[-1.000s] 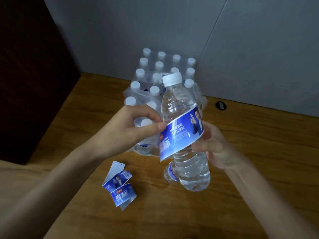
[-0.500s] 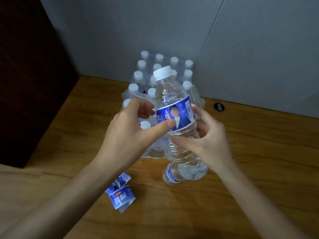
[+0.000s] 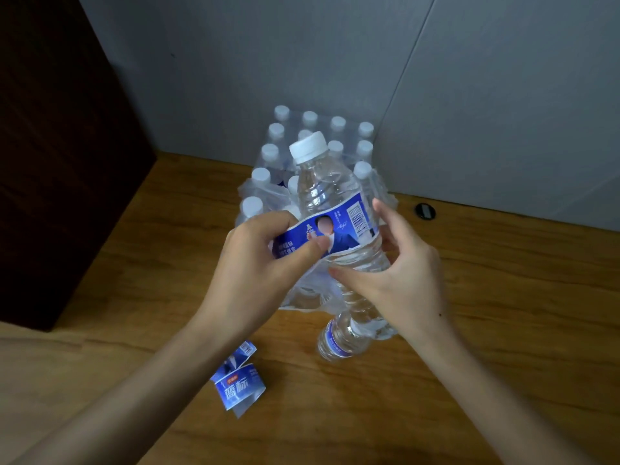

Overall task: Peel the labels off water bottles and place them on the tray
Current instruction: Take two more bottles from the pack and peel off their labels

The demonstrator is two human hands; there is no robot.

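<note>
A clear water bottle with a white cap is held upright above the table, tilted slightly left. My right hand grips its body from the right. Its blue label is partly lifted off on the left side, and my left hand pinches that loose end between thumb and fingers. Two peeled blue labels lie curled on the wooden table near my left forearm. No tray is in view.
A shrink-wrapped pack of white-capped bottles stands against the grey wall behind the held bottle. Another bottle lies on the wooden table under my right hand. A black round grommet sits at the right. A dark cabinet stands left.
The bottle was turned so the barcode side faces me. My left hand regripped the label's loose end and pulled it leftward off the bottle.
</note>
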